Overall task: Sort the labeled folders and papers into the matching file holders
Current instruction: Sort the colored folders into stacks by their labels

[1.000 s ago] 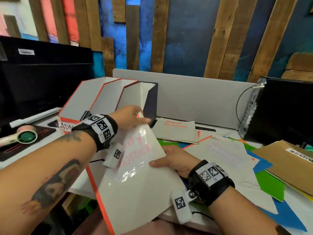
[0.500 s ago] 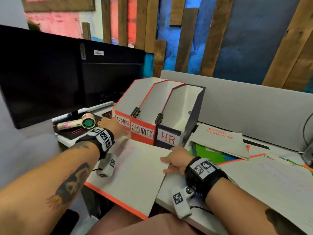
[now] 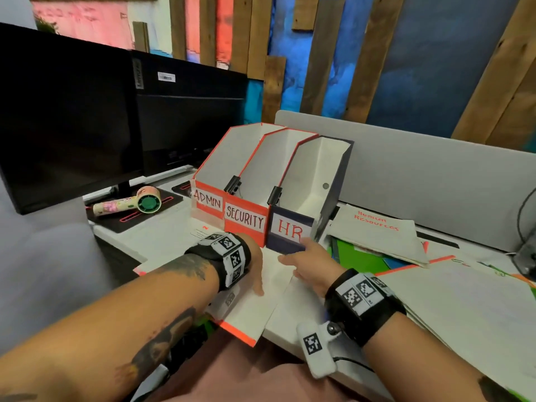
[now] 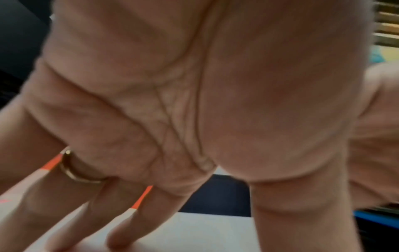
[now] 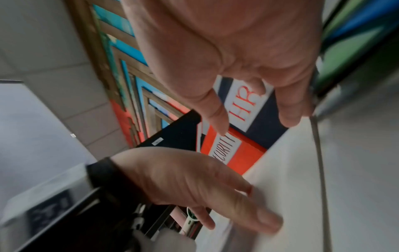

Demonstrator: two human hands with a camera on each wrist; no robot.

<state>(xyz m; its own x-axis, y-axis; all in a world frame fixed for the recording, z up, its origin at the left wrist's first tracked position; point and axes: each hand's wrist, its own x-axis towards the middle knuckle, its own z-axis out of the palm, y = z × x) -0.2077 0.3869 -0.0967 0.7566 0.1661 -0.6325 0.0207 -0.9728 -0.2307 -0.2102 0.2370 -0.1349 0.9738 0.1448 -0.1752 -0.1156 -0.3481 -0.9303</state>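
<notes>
Centrally, a white folder with an orange edge point(image 3: 249, 311) lies flat on the bench point(image 3: 156, 236), overhanging its near edge, just before the SECURITY holder point(image 3: 246, 220); left hand point(image 3: 255, 271), fingers straight, presses it; right hand point(image 3: 307, 265), fingers relaxed, touches its far corner beside the HR holder point(image 3: 290, 230); the ADMIN holder point(image 3: 208, 202) stands leftmost.

Black wristbands point(image 3: 232, 264) w/ white coded tags; gold ring point(image 4: 73, 172); tattooed forearms.

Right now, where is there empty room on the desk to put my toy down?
Bare desk shows between the small fan and the ADMIN holder. In front of the holders, both hands lie on a white folder. Right of the HR holder, piled papers crowd everything.
</notes>
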